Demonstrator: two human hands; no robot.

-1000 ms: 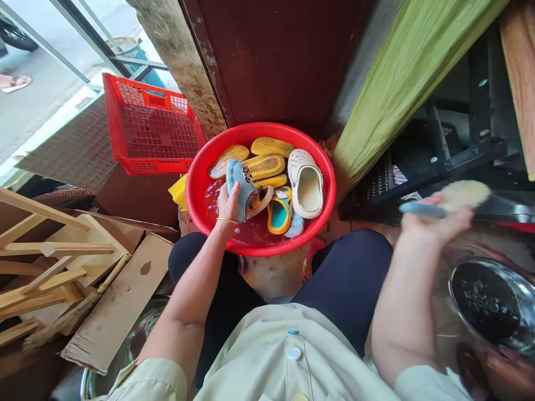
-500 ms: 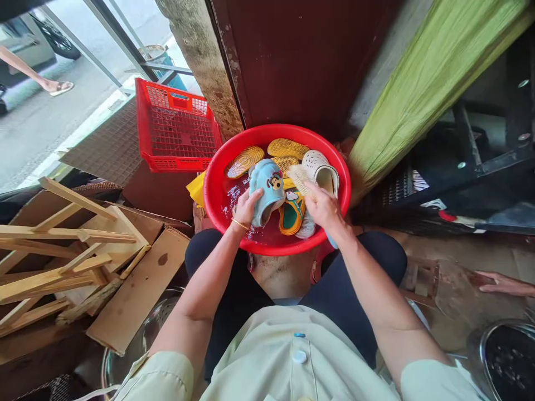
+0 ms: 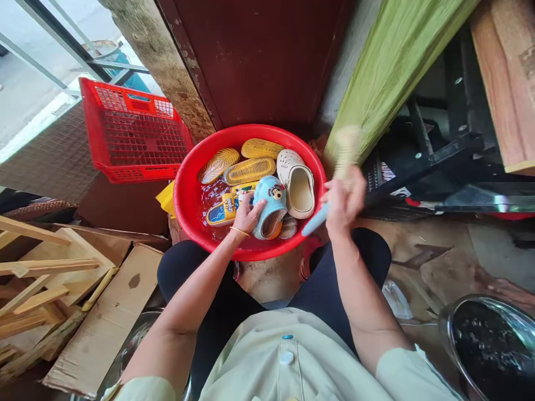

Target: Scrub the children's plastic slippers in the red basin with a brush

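Dark red sheet metal (image 3: 254, 61) fills the view ahead of you, with a green cloth (image 3: 397, 72) hanging to its right. On your left lie flattened cardboard (image 3: 104, 328) and loose wooden slats (image 3: 42, 267), and beyond them sits a red plastic crate (image 3: 125, 161). Low on your right, a steel bowl (image 3: 489, 345) holds something dark.

Just past your black-clad knees (image 3: 196, 273) is a red plastic basin (image 3: 251, 131) with shallow water (image 3: 213, 200) in it. A white clog (image 3: 298, 184) lies in the basin beside three ribbed yellow insoles (image 3: 249, 170), and a blue-and-yellow sandal (image 3: 221, 210) lies near the front.

Your left hand (image 3: 248, 214) is inside the basin, fingers curled around a light-blue slipper (image 3: 271, 209) with a cartoon mouse on it, and the slipper rests in the water. Your right hand (image 3: 343, 203) is closed around a blue-handled scrubbing brush (image 3: 348, 147), just beyond the basin's right rim, with the pale bristles pointing up. A thin gold bangle (image 3: 239, 231) circles your left wrist.
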